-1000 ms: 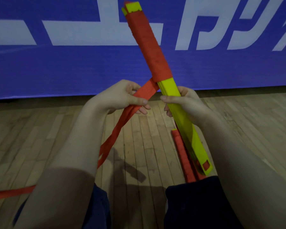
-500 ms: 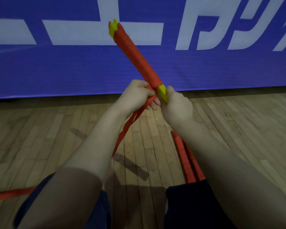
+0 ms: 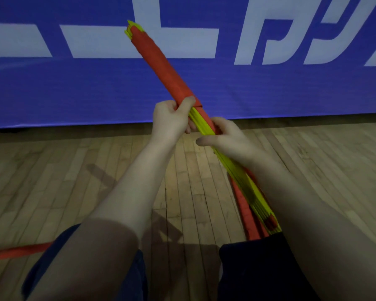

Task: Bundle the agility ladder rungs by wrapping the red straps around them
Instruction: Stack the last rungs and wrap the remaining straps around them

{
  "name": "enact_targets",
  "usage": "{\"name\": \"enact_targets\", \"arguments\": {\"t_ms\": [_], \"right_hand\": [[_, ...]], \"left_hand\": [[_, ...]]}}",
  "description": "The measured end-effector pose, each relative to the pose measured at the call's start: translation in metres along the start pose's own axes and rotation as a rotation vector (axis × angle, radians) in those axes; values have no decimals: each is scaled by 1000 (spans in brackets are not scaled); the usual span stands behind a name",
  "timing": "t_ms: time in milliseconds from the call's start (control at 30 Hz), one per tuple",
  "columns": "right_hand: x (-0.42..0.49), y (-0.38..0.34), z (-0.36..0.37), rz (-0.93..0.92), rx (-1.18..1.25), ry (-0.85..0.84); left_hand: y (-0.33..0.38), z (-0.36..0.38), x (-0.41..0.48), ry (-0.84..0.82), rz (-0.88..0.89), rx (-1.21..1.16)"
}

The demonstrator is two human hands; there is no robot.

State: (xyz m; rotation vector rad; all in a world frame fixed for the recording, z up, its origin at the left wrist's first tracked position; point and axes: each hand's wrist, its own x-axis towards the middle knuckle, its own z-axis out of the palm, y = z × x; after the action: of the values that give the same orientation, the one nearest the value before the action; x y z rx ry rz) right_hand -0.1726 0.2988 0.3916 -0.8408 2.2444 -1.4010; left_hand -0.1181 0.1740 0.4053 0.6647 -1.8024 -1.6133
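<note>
Wood floor (image 3: 74,170) | L hand (image 3: 172,118), R hand (image 3: 226,140) grip rungs (image 3: 248,187) | strap (image 3: 20,250) cropped left

Matt woven red strap (image 3: 161,68); smooth plastic rungs (image 3: 245,187); wood floor (image 3: 52,181).

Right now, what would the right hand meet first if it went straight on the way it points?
Probably the left hand, which grips the rungs just ahead of it.

A blue banner (image 3: 269,90) with white lettering hangs behind a wooden plank floor (image 3: 52,181).
</note>
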Motion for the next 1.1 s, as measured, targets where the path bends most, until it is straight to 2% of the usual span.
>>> {"name": "enact_targets", "arguments": {"t_ms": [100, 233, 300, 467, 567, 733, 933, 1100], "right_hand": [[-1, 8, -21, 123, 297, -258], [-2, 23, -28, 217, 380, -613], [-5, 20, -28, 208, 449, -682], [-2, 16, -21, 105, 524, -533], [1, 18, -20, 80, 447, -414], [6, 20, -25, 111, 432, -215], [7, 22, -38, 172, 595, -188], [6, 22, -37, 202, 490, -152]], "left_hand": [[1, -5, 1, -79, 24, -55], [7, -10, 1, -207, 57, -132], [8, -13, 3, -273, 85, -125], [14, -26, 8, -321, 126, -51], [13, -35, 10, -346, 111, -12], [16, -43, 9, -368, 37, 58], [17, -46, 11, -380, -4, 83], [16, -50, 15, -386, -12, 126]]}}
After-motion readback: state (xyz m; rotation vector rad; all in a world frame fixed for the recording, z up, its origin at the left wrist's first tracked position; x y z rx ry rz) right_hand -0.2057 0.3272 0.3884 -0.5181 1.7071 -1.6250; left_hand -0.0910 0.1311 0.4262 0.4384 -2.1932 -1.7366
